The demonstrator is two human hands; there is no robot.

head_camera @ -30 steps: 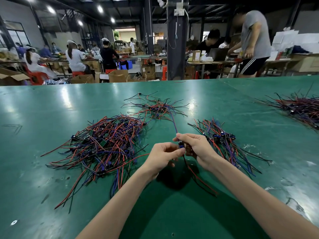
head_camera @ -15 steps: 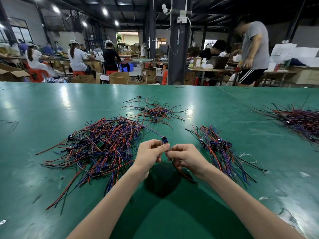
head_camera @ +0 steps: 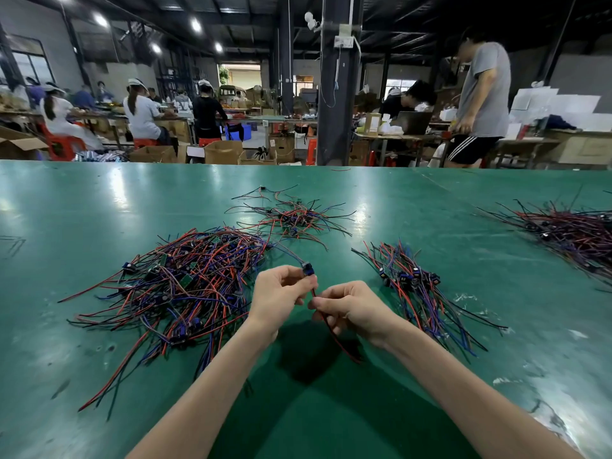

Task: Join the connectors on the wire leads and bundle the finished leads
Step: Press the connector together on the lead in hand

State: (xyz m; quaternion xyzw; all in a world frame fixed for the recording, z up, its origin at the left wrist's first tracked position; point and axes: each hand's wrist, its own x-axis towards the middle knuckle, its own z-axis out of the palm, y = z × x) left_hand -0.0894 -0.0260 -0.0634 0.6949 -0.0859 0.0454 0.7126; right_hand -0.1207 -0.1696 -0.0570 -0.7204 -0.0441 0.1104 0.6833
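Versus 1 s ago: hands parted. Left hand grip pinches the blue connector above the worktop. Right hand grip pinches the red-black lead below it. Join probably seated; bundling still pending.

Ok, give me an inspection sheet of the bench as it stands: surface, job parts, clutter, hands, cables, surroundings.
Surface: green table, glossy, scuffed at right.
Job's things: large pile of leads at left; small pile farther back; aligned pile at right; fourth pile at far right edge.
Clutter: pale flecks near the aligned pile; cannot tell what they are.
Hands: left hand pinches a blue connector; right hand pinches a red-black lead.
Cables: the connector's wire trails toward the large pile; the red-black lead droops to the table.
Surroundings: dark pillar, seated workers, standing person, cardboard boxes.
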